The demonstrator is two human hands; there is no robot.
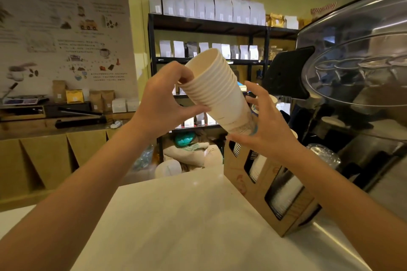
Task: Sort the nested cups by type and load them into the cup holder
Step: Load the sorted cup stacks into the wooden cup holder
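Note:
I hold a nested stack of white paper cups (pixel 217 92) tilted in the air, open mouths up and to the left. My left hand (pixel 169 97) grips the rims at the upper end. My right hand (pixel 267 121) has its fingers spread around the lower end, where a cup with blue print (pixel 253 126) sits at the bottom of the stack. Just below stands the brown cardboard cup holder (pixel 259 196), lying lengthwise on the white counter. White cups and blue-striped cups show through its side openings.
The white counter (pixel 176 215) spreads in front of me. A large espresso machine (pixel 363 72) with a shiny body fills the right side. Clear plastic cups (pixel 323 154) sit behind the holder. Black shelves with coffee bags (pixel 209 50) stand beyond the counter.

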